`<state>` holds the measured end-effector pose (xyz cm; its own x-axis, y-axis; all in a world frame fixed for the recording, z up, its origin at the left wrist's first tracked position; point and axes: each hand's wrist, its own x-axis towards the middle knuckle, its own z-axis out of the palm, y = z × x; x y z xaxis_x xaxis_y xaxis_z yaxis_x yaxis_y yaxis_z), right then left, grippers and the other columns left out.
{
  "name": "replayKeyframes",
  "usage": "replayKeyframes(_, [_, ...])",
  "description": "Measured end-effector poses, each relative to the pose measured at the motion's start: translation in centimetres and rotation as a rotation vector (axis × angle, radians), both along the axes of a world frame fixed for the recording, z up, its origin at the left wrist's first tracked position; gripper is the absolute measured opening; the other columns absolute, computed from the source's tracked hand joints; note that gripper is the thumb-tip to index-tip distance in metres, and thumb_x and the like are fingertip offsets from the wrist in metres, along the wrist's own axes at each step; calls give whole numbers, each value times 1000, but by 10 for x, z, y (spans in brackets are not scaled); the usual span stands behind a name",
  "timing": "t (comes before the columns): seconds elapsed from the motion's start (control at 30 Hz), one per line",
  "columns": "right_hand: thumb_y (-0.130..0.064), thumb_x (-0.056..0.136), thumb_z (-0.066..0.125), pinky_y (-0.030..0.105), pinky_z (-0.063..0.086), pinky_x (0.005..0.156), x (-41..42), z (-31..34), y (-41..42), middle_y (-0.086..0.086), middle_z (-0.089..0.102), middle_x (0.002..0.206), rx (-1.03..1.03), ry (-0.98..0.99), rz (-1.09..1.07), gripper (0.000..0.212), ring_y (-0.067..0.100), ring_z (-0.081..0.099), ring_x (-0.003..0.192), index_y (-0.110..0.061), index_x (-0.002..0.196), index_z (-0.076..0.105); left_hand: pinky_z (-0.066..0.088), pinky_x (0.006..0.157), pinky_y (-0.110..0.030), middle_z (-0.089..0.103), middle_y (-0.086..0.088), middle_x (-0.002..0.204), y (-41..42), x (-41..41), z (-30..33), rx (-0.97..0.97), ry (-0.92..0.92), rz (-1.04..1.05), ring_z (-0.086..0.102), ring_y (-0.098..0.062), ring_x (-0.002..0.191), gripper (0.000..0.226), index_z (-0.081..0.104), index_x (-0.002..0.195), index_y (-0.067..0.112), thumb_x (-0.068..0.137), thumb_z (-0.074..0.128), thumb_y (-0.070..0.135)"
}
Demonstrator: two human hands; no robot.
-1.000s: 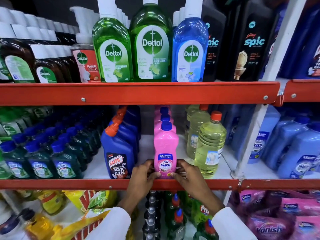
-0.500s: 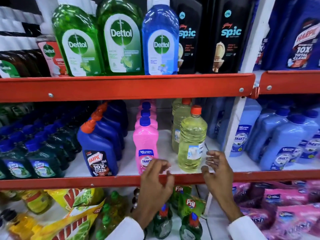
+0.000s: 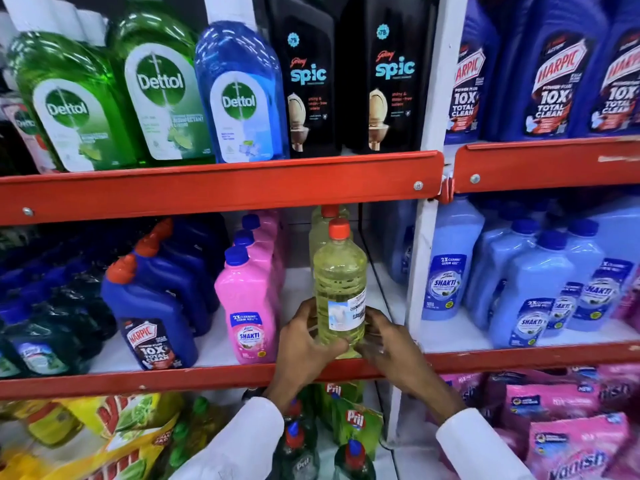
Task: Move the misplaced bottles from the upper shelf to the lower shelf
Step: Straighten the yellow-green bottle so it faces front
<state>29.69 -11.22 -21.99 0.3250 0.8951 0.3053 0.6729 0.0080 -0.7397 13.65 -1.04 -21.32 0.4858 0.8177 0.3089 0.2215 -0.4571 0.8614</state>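
Both hands, left hand (image 3: 304,344) and right hand (image 3: 391,344), now wrapped around the clear yellow-liquid bottle with orange cap (image 3: 339,289) at the red-edged middle shelf (image 3: 207,377) front, having left the pink bottle (image 3: 247,306); likely straightening it.

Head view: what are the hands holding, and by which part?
Both hands, left hand and right hand, grip the yellow bottle with the orange cap by its lower body, around the label.

Both hands, left hand (image 3: 304,344) and right hand (image 3: 391,344), clasp base of yellow bottle (image 3: 340,282) standing upright at shelf (image 3: 221,374) front edge; grip apparently closed, fingers blurred.
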Motion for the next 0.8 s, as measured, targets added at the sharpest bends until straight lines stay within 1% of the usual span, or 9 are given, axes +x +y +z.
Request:
replayKeyframes(0.07, [-21,84,76,38,53,104,0,-1,-1,-4,67,134,12,17,4,69,11,64,122,-20,145,44,61,82,-20,80,12,101,-1,-1,1,-13,-6,11,74,5,89,71,65,119,25,52,84,38])
replayKeyframes(0.13, [-25,83,77,37,52,105,-1,-1,0,-5,66,135,14,21,11,68,9,63,123,-21,144,46,61,81,-20,80,12,99,-3,-3,2,-25,-18,16,74,4,88,70,66,117,24,50,83,39])
replayKeyframes(0.23, [-22,81,81,33,54,103,-4,-1,0,-4,67,132,33,59,5,68,9,66,117,-19,140,49,62,82,-22,81,13,99,-2,-5,1,-38,-33,10,75,1,88,68,67,115,24,50,81,37])
replayKeyframes(0.33, [-20,78,85,30,56,100,-6,-2,1,-9,68,124,44,77,-17,69,8,68,111,-18,138,50,62,81,-21,81,14,99,-2,-7,2,-53,-40,-5,75,1,89,66,68,114,24,50,80,36])
replayKeyframes(0.4, [-24,76,86,29,57,98,-7,-3,2,-10,68,122,40,74,-32,71,6,68,108,-19,136,50,60,80,-18,80,15,98,-3,-8,4,-57,-42,-11,75,2,89,66,69,113,24,50,78,38])
replayKeyframes(0.47, [-30,74,87,29,58,96,-8,-3,3,-7,70,123,31,60,-50,71,6,68,107,-21,134,50,60,81,-18,80,15,100,-3,-8,5,-61,-48,-25,75,1,90,65,69,114,24,51,78,39])
replayKeyframes(0.57, [-34,71,87,28,58,93,-12,-2,3,-6,71,121,10,53,-89,71,6,69,103,-21,131,51,62,85,-23,80,14,104,-3,-10,6,-62,-42,-47,74,1,94,65,67,117,25,54,76,37])
replayKeyframes(0.7, [-34,71,88,22,57,89,-16,-1,2,-6,71,122,-5,56,-120,71,5,69,99,-21,131,52,62,92,-34,79,14,109,-1,-12,5,-60,-17,-64,74,0,98,64,64,122,27,59,74,37])
replayKeyframes(0.8, [-33,70,88,23,56,89,-20,0,-2,-4,69,123,11,41,-154,74,9,68,102,-21,132,51,59,100,-40,77,16,117,1,-15,6,-75,6,-109,72,-2,107,66,60,130,29,65,74,33])
